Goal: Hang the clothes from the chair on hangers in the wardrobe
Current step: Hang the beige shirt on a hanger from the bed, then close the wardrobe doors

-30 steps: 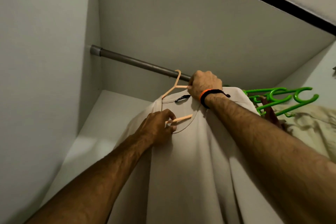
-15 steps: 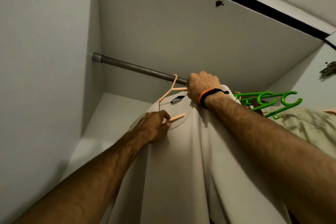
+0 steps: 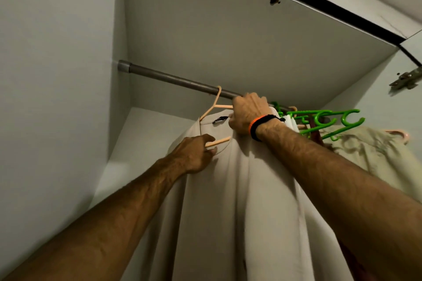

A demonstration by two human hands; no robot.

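In the head view, the peach hanger [image 3: 215, 107] has its hook over the grey rail [image 3: 173, 78] of the wardrobe, and the beige shirt [image 3: 239, 189] hangs from it, filling the near middle of the picture. The right hand [image 3: 247, 114] is curled tight around the hanger and the cloth at the neck of the shirt, just under the rail. The left hand [image 3: 194, 153] pinches the free end of the hanger bar [image 3: 218, 142] that sticks out through the collar, thumb above and fingers below.

To the right, 2 or more green hangers [image 3: 328, 121] and an olive garment [image 3: 374, 155] crowd the rail, touching or almost touching the shirt.

What could go wrong, in my judgement: the left shoulder of the shirt seems not fully seated, so if both hands let go now the cloth may slide off that side. Also, a push to the right could tangle the hook with the green hangers.
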